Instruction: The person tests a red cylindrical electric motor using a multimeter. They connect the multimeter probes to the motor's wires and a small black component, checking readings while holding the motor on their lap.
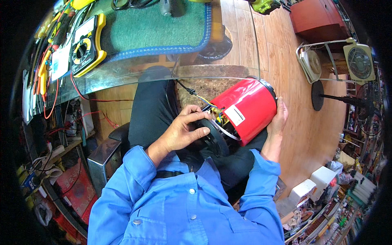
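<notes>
A red cylindrical appliance body (255,104) with a white label lies tilted on its side across my lap. Its near-left end stands uncovered, and yellow and other coloured wires (221,119) show inside. My left hand (184,127) is closed on the rim of a round black base cover (217,143), held just off that end. The fingertips sit close to the wires. My right hand (279,118) steadies the far right end of the body, its fingers partly hidden behind it. A black cord (186,87) with a strain-relief sleeve leads into the wiring at the uncovered end.
A glass-topped table (134,83) with a green mat (159,30) is ahead. A yellow-edged multimeter (86,47) and hand tools lie at its left, its red lead hanging down. Fans (312,63) stand on the wooden floor at right; parts clutter the lower right.
</notes>
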The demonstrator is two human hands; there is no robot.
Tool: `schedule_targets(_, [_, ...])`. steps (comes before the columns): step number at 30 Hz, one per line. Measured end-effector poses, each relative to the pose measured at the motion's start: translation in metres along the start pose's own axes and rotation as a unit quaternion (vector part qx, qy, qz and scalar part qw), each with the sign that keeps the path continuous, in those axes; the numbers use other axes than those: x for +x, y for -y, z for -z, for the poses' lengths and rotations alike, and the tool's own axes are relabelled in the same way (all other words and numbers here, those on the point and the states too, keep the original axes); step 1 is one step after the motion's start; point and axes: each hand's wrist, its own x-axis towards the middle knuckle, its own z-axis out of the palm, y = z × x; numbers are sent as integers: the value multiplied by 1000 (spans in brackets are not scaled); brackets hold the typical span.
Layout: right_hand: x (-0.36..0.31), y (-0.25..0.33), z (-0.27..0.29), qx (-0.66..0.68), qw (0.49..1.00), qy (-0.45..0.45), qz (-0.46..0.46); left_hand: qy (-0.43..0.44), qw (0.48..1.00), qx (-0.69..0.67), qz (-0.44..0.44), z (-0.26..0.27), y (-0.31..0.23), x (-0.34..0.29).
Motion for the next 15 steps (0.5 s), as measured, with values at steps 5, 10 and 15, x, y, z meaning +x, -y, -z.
schedule_targets(5, [0,0,9,43,998,30,-36,-7,999,34,-22,-3,-13,-10])
schedule_targets(10, [3,-14,20,107,993,50,-30,-28,985,154,-74,-6,-30,-16])
schedule_targets(15, [-7,-6,6,124,992,27,-21,-3,963,229,-143,-12,-38,-17])
